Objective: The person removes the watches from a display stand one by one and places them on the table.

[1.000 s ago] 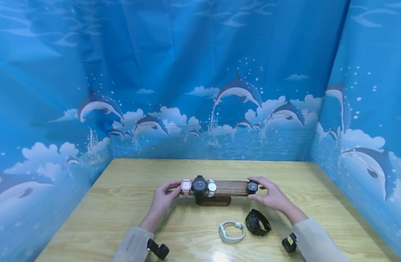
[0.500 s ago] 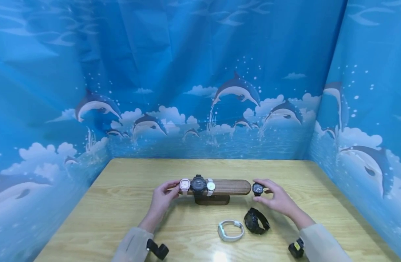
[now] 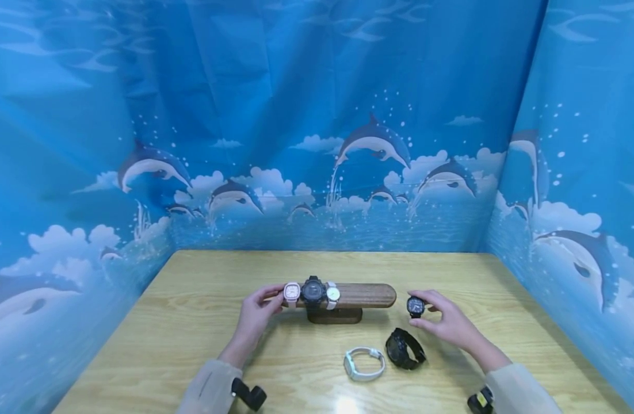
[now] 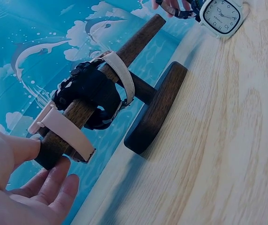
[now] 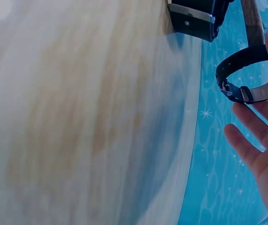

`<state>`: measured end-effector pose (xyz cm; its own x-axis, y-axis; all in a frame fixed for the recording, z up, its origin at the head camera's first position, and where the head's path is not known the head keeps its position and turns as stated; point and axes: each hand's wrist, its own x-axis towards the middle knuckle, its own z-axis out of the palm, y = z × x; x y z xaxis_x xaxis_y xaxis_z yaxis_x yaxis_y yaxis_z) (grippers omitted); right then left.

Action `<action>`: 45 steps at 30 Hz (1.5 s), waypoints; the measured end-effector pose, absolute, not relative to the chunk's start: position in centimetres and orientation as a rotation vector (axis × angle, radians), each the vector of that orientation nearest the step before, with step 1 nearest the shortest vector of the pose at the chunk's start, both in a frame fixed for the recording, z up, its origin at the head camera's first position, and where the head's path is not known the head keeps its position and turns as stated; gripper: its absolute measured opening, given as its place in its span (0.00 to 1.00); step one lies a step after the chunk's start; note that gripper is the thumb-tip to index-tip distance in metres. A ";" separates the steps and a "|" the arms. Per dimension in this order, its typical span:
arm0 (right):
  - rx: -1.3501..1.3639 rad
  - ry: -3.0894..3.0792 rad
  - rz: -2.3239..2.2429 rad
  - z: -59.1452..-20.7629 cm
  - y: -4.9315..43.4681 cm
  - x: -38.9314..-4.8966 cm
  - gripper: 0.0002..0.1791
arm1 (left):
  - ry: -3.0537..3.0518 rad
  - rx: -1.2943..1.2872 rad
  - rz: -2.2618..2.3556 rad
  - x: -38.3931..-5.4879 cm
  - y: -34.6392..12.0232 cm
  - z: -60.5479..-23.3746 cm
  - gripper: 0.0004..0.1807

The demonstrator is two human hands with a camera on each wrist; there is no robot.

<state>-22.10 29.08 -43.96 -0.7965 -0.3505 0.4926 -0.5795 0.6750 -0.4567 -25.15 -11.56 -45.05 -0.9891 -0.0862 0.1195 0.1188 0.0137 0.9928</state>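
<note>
A dark wooden watch stand (image 3: 366, 295) carries three watches at its left part: a pale pink square one (image 3: 291, 292), a chunky black one (image 3: 313, 292) and a white-strapped round one (image 3: 332, 294). My left hand (image 3: 256, 315) grips the bar's left end beside the pink watch, thumb and fingers on opposite sides in the left wrist view. Off the bar's right end, my right hand (image 3: 448, 323) holds a small black watch (image 3: 415, 306) between thumb and fingers. Its buckled strap (image 5: 244, 57) forms a loop in the right wrist view, face hidden there.
In front of the stand lie a white-strapped watch with a square face (image 3: 350, 365) and, to its right, a large black watch (image 3: 397, 349). The wooden table (image 3: 218, 270) meets a blue dolphin-print curtain (image 3: 275, 103) behind and at the sides.
The small black watch has come off the bar's right end with my right hand, moving right and slightly nearer. My left hand has stayed at the bar's left end.
</note>
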 end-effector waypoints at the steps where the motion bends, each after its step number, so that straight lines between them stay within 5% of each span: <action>1: 0.737 -2.518 0.864 -44.0 29.2 -22.0 0.32 | -2.129 -0.035 -2.109 -25.2 -11.6 -45.0 0.14; 45: 0.741 -2.826 0.541 -43.7 32.0 -17.1 0.33 | -2.131 -0.056 -2.125 -25.4 -11.7 -45.0 0.15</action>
